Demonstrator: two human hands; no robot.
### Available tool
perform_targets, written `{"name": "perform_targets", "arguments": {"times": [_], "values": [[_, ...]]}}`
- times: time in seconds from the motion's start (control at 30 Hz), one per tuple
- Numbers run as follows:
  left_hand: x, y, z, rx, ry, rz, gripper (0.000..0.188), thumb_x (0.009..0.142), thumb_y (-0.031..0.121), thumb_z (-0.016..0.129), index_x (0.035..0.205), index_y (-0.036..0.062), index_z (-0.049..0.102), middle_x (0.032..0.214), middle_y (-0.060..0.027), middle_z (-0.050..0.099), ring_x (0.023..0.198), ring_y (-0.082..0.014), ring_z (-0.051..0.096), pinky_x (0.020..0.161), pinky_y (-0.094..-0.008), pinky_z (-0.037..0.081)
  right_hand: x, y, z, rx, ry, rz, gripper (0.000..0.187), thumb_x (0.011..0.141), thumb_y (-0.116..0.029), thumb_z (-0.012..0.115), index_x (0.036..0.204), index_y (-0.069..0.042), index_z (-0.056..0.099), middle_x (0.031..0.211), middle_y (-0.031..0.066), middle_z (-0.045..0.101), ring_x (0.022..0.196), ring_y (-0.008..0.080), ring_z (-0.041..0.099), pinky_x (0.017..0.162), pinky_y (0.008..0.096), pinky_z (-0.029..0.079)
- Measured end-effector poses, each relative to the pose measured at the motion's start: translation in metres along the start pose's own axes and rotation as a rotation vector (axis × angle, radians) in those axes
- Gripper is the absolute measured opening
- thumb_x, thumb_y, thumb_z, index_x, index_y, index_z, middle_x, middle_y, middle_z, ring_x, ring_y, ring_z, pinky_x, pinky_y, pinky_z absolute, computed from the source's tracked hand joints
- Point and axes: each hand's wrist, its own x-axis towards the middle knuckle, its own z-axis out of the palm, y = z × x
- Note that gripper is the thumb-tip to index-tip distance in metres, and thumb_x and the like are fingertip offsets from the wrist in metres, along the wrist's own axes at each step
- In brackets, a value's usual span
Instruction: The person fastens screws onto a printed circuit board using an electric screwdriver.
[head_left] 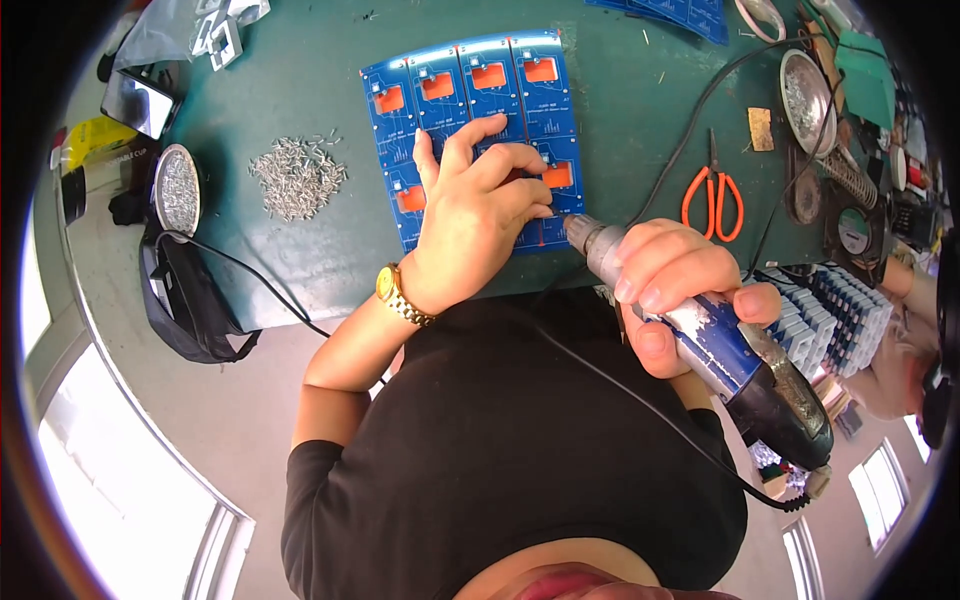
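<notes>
A blue panel of circuit boards (548,110) with orange-red rectangular windows lies on the green work surface in front of me. My left hand (468,212) rests over its lower middle, two fingers spread on the boards. The thumb and forefinger come close together near the panel's lower right; anything between them is too small to make out. My right hand (685,280) is wrapped round a corded electric screwdriver (722,355), blue and black with worn paint. Its metal nose points left, beside the panel's lower right corner; whether the tip touches anything is unclear.
Loose silvery screws or pins (298,178) are heaped left of the panel, beside a round dish (178,190) of similar pieces. Orange-handled cutters (712,200), a black cable, and a metal bowl (806,100) are at right. White-and-blue stacked parts (835,310) stand near another person's arm.
</notes>
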Motion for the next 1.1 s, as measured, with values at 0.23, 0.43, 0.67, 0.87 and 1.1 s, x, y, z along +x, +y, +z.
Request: {"name": "perform_targets", "arguments": {"times": [0.23, 0.43, 0.67, 0.87, 1.1], "values": [[-0.002, -0.006, -0.004, 0.004, -0.028, 0.083, 0.022, 0.065, 0.018, 0.078, 0.086, 0.0172, 0.069, 0.109, 0.0055, 0.059, 0.121, -0.0281, 0.046, 0.097, -0.0688, 0.023, 0.015, -0.007, 0.017, -0.099, 0.004, 0.087, 0.080, 0.066, 0.011, 0.073, 0.126, -0.021, 0.031, 0.091, 0.0128, 0.058, 0.066, 0.0265, 0.062, 0.056, 0.0400, 0.052], [-0.008, -0.003, -0.013, 0.003, -0.061, 0.005, 0.049, 0.061, 0.025, 0.081, 0.107, 0.0195, 0.067, 0.120, 0.0008, 0.054, 0.122, -0.0257, 0.046, 0.098, -0.0656, 0.025, 0.025, -0.003, 0.032, -0.137, 0.008, 0.087, 0.079, 0.062, 0.012, 0.075, 0.122, -0.021, 0.034, 0.088, 0.0127, 0.058, 0.060, 0.0247, 0.060, 0.049, 0.0364, 0.049], [-0.006, -0.008, -0.016, -0.123, -0.089, -0.038, 0.053, 0.058, 0.021, 0.083, 0.108, 0.0208, 0.067, 0.123, 0.0020, 0.054, 0.126, -0.0253, 0.043, 0.100, -0.0636, 0.022, 0.032, -0.002, 0.046, -0.315, 0.023, 0.154, 0.079, 0.062, 0.011, 0.074, 0.123, -0.019, 0.033, 0.086, 0.0118, 0.058, 0.058, 0.0241, 0.060, 0.049, 0.0371, 0.050], [-0.007, -0.012, -0.017, -0.155, -0.104, -0.039, 0.049, 0.059, 0.021, 0.082, 0.105, 0.0202, 0.067, 0.123, 0.0015, 0.054, 0.125, -0.0259, 0.043, 0.098, -0.0638, 0.023, 0.039, 0.000, 0.041, -0.291, -0.060, 0.212, 0.081, 0.061, 0.011, 0.074, 0.124, -0.019, 0.034, 0.085, 0.0110, 0.058, 0.058, 0.0234, 0.060, 0.055, 0.0386, 0.051], [-0.009, -0.018, -0.011, -0.152, -0.066, -0.023, 0.046, 0.059, 0.024, 0.081, 0.103, 0.0193, 0.067, 0.124, 0.0015, 0.054, 0.126, -0.0255, 0.043, 0.100, -0.0631, 0.021, 0.052, 0.015, 0.040, -0.186, -0.148, 0.238, 0.071, 0.064, 0.007, 0.077, 0.117, -0.019, 0.039, 0.079, 0.0085, 0.060, 0.055, 0.0227, 0.060, 0.050, 0.0357, 0.049]]}}
